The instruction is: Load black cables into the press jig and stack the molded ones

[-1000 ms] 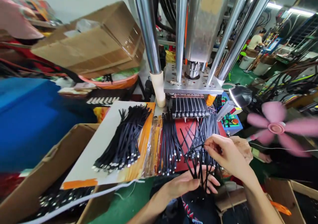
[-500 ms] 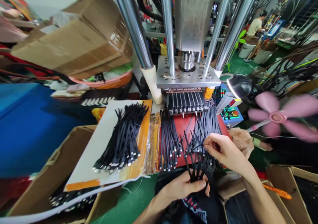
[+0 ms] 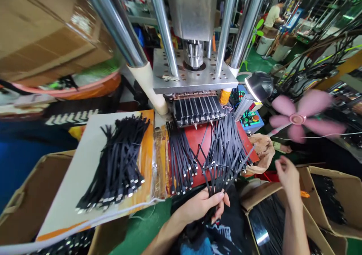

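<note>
My left hand [image 3: 202, 206] is closed around a bunch of flat black cables [image 3: 217, 177], low in front of the press. Their loose ends fan upward, and the lower part of the bunch is hidden by my fingers and dark clothing. My right hand [image 3: 289, 177] is raised at the right, above the cardboard boxes and away from the cables. Its fingers are loosely curled and slightly apart, with nothing visible in them. More black cables with metal plugs [image 3: 182, 160] lie on the red work surface [image 3: 200, 138] under the press mould [image 3: 198, 111].
A large pile of black cables [image 3: 118, 160] lies on a white board [image 3: 68, 172] at left. Cardboard boxes [image 3: 329, 172] with cables stand at right. A pink fan [image 3: 296, 119] spins beside a lamp [image 3: 260, 85]. Another person [image 3: 273, 15] sits in the background.
My right hand has left the cables and moved right, over the boxes. My left hand still holds its bunch, now spread wider. The view has shifted.
</note>
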The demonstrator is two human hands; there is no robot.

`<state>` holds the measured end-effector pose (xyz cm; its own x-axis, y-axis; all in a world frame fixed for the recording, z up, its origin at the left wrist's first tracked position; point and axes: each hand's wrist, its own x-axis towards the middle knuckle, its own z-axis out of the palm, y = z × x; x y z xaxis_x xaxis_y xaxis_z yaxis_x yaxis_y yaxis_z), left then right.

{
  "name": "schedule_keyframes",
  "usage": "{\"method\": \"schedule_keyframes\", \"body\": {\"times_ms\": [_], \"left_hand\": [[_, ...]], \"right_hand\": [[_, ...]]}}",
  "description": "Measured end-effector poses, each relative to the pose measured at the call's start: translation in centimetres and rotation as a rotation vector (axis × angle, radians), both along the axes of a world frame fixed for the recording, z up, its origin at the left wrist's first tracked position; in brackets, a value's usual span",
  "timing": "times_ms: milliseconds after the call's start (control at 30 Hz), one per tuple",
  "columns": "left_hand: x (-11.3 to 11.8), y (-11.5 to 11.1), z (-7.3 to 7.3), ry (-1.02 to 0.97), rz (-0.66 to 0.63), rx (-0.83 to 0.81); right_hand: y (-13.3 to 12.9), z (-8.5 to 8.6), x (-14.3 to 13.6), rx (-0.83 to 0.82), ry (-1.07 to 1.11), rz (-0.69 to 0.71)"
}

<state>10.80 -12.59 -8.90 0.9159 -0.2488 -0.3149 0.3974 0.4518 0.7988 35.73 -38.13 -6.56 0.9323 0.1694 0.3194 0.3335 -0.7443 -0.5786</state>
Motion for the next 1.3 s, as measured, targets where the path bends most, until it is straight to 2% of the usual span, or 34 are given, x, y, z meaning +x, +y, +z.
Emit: {"method": "schedule_keyframes", "body": {"times_ms": [67, 133, 200, 300, 367, 467, 500, 567, 700, 767, 867, 933, 1000, 1067, 1100, 1200, 1233, 1267, 1300], "left_hand": [[-0.5, 0.4, 0.6, -0.021, -0.058, 0.032], [-1.1, 1.2, 1.4, -0.081, -0.151, 0.056], [-1.9, 2.4, 2.2, -0.179, -0.28, 0.08], [-3.4, 4.9, 3.1, -0.312, -0.391, 0.17], [-4.7, 6.8, 3.6, -0.338, -0.371, 0.275], [-7.7, 9.4, 4.6, -0.299, -0.273, 0.436], [-8.9, 10.1, 5.0, -0.264, -0.208, 0.478], [-11.4, 10.8, 5.8, -0.18, 0.018, 0.516], [-14.8, 11.0, 7.1, -0.131, 0.651, 0.546], [-15.4, 11.5, 7.2, -0.165, 0.893, 0.582], [-15.5, 13.1, 6.9, -0.162, 1.089, 0.631], [-15.5, 14.5, 6.1, -0.09, 1.189, 0.715], [-15.9, 15.6, 4.8, 0.012, 1.268, 0.796], [-16.5, 15.9, 3.3, 0.122, 1.289, 0.865], [-16.8, 15.8, 2.6, 0.173, 1.282, 0.887], [-17.4, 14.7, 1.8, 0.277, 1.258, 0.985], [-17.3, 14.2, 2.1, 0.283, 1.259, 1.045], [-17.1, 13.7, 2.6, 0.275, 1.267, 1.122], [-16.6, 13.1, 3.4, 0.249, 1.278, 1.205]], "right_hand": [[0.3, -1.9, -4.7, 0.064, 0.331, 0.178], [1.9, -3.0, -9.2, 0.265, 0.853, 0.433], [4.6, -3.5, -12.3, 0.451, 1.209, 0.633], [9.6, -3.4, -13.9, 0.561, 1.36, 0.767], [13.1, -3.2, -14.0, 0.581, 1.41, 0.808], [18.1, -2.5, -13.8, 0.535, 1.462, 0.908], [19.8, -2.1, -13.7, 0.506, 1.468, 0.949], [23.4, -0.9, -13.4, 0.452, 1.454, 1.022], [31.1, 3.1, -12.9, 0.412, 1.349, 1.213], [34.9, 5.0, -12.9, 0.419, 1.282, 1.341], [40.7, 6.4, -13.7, 0.39, 1.071, 1.465], [44.1, 6.1, -14.4, 0.326, 0.882, 1.435], [46.1, 5.1, -14.6, 0.248, 0.747, 1.358], [45.5, 3.7, -13.8, 0.182, 0.653, 1.294], [44.1, 2.9, -13.1, 0.146, 0.603, 1.271], [36.2, 0.5, -10.7, 0.033, 0.447, 1.197], [33.1, -0.3, -10.1, -0.025, 0.376, 1.16], [30.2, -1.1, -9.7, -0.125, 0.201, 1.116], [27.7, -1.8, -9.6, -0.174, 0.159, 1.09]]}}
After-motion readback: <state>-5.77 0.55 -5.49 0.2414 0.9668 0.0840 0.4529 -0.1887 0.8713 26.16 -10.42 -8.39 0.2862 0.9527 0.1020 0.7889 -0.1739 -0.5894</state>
